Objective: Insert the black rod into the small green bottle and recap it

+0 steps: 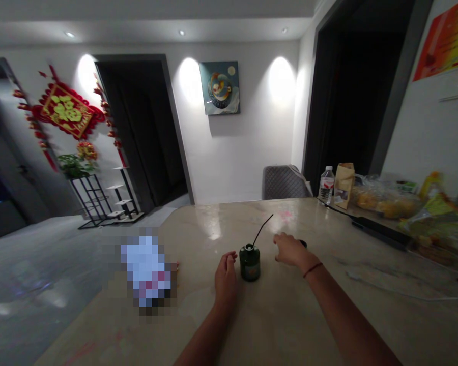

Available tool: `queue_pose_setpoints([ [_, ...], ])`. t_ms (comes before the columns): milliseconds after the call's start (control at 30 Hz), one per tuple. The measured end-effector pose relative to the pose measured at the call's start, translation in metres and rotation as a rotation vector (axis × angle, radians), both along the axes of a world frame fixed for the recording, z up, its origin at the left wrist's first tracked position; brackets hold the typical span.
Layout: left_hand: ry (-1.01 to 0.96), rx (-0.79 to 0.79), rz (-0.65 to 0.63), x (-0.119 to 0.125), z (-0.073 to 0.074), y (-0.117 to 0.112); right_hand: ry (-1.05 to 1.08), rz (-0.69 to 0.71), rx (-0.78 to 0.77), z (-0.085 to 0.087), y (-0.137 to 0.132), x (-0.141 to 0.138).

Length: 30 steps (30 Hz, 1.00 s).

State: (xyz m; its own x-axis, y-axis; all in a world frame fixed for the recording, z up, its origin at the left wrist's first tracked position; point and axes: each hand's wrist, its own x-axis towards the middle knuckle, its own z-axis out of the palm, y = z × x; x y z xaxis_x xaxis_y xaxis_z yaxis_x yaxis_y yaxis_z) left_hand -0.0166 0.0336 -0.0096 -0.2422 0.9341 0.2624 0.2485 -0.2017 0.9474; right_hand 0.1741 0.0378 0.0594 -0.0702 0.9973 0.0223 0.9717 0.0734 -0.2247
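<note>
A small dark green jar (250, 263) stands on the beige stone table (282, 315), with a thin black stick (262, 229) rising out of its top. My left hand (225, 273) rests just left of the jar, fingers loosely curled, close to it but holding nothing I can see. My right hand (289, 249) lies farther back to the right of the jar, fingers stretched forward over a small dark object (303, 244) on the table. A dark band sits on my right wrist.
Along the table's right edge stand a water bottle (326, 185), a paper bag (344, 185), bags of food (385, 198) and a long black bar (381, 231). A grey chair (284, 183) is behind the table. A blurred figure (148, 272) is on the floor at left.
</note>
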Motion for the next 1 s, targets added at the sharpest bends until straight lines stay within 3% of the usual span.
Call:
queue_pose_setpoints([
  [67, 0.001, -0.006, 0.0, 0.0, 0.0, 0.0, -0.071, -0.083, -0.001, -0.001, 0.0, 0.006],
  [133, 0.003, -0.008, 0.003, 0.0, 0.0, 0.0, -0.044, -0.062, -0.013, -0.001, 0.0, 0.007],
  [267, -0.003, 0.009, 0.003, 0.0, -0.001, 0.0, 0.264, 0.232, -0.138, 0.002, -0.005, -0.008],
  [333, -0.01, 0.024, 0.016, -0.001, 0.0, 0.0, 0.394, 0.302, -0.193, 0.003, -0.008, -0.022],
  [533, 0.022, 0.015, 0.083, -0.005, 0.001, 0.001, 0.411, -0.005, -0.032, -0.006, -0.011, -0.057],
  [1000, -0.001, -0.002, 0.089, -0.006, -0.003, 0.003, 0.532, -0.078, 0.011, -0.025, -0.001, -0.054],
])
